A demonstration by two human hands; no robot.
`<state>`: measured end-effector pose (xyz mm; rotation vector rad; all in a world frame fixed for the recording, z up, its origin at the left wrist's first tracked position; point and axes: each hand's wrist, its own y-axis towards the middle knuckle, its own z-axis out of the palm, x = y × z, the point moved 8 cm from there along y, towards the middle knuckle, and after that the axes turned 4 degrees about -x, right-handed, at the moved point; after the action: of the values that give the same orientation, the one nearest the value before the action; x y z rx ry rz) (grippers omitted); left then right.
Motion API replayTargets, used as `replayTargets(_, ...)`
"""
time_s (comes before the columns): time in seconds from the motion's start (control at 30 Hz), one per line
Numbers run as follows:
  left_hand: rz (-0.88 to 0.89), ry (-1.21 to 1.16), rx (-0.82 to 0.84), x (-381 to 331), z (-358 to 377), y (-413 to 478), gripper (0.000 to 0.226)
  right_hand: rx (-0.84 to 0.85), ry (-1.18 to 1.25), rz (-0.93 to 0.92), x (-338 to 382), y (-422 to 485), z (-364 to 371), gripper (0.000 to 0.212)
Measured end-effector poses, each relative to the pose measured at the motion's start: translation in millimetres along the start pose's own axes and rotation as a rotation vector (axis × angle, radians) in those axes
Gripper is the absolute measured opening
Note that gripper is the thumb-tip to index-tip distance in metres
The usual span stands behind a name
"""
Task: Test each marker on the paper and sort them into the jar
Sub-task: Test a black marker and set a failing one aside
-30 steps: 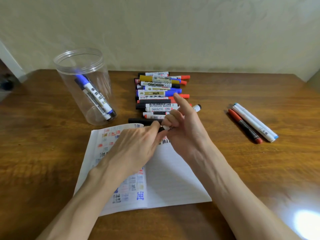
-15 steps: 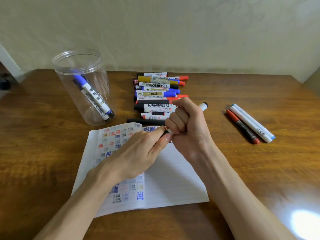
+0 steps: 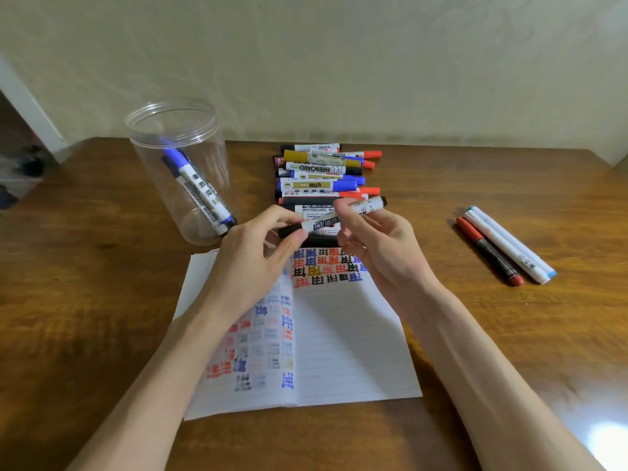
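Thumb and forefinger of the left hand pinch the black-capped end of a white marker. The right hand holds the barrel further along between thumb and curled fingertips, so both hands have hold of the one marker. It lies almost level, its far end tilted slightly up toward the right, raised above the top edge of the paper and just in front of the heap of markers. Half a second ago the right hand was clenched in a fist round the barrel, the marker slanting down toward the page with the left fingertips at its lower end. Now that fist has loosened to a fingertip hold, the marker has swung nearly flat and come up off the page, and the cap sits on its left end. The paper lies flat on the wooden table, its top rows filled with red, blue, black and yellow test marks, with more down the left page. To the left stands the clear jar, upright and open at the top, with two markers leaning inside it, one blue-capped and one dark. Well off to the right three pens lie side by side on the table, one red and two white with blue ends.
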<state>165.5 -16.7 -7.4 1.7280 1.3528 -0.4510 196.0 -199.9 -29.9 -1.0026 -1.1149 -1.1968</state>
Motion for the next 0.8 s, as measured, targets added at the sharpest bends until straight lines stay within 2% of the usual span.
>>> replayTargets(0.07, -0.015, -0.046, 0.004, -2.0, 0.2, -0.3, 0.026, 0.019, -0.033, -0.033, 3.6, -0.6, 4.3, 0.022)
replayTargets(0.13, -0.015, -0.085, 0.020, -5.7, 1.7, -1.1, 0.024, 0.047, -0.057, -0.062, 5.3, -1.1, 8.3, 0.035)
replayTargets(0.27, 0.048, -0.070, -0.008, -14.3, 2.2, -0.4, 0.032, 0.102, -0.007, -0.125, 15.8, -5.1, 10.0, 0.033)
replayTargets(0.4, 0.267, 0.046, -0.169, -31.2, -10.2, 0.2, 0.049, 0.178, -0.324, -0.198, 14.8, -7.2, 13.6, 0.038)
replayTargets(0.47, 0.419, 0.193, -0.157, -43.1, -7.1, -1.7, 0.055, 0.265, -0.439, -0.231, 11.0, -10.7, 25.1, 0.045)
replayTargets(0.53, 0.477, 0.358, -0.101, -42.8, 1.0, -3.3, 0.058, 0.297, -0.563, -0.316, 11.7, -14.3, 32.4, 0.047)
replayTargets(0.6, 0.433, 0.422, -0.051, -32.8, 5.0, -4.2, 0.055, 0.270, -0.620, -0.355, 16.7, -14.5, 28.2, 0.033)
replayTargets(0.67, 0.381, 0.390, -0.043, -25.1, 3.0, -4.2, 0.047, 0.207, -0.550, -0.314, 24.4, -13.8, 14.4, 0.021)
replayTargets(0.73, 0.315, 0.320, -0.068, -22.6, -2.4, -2.6, 0.041, 0.120, -0.390, -0.248, 28.5, -12.9, -3.3, 0.025)
replayTargets(0.8, 0.258, 0.262, -0.074, -21.5, -4.1, -1.7, 0.044, 0.026, -0.321, -0.212, 25.4, -12.3, -14.2, 0.032)
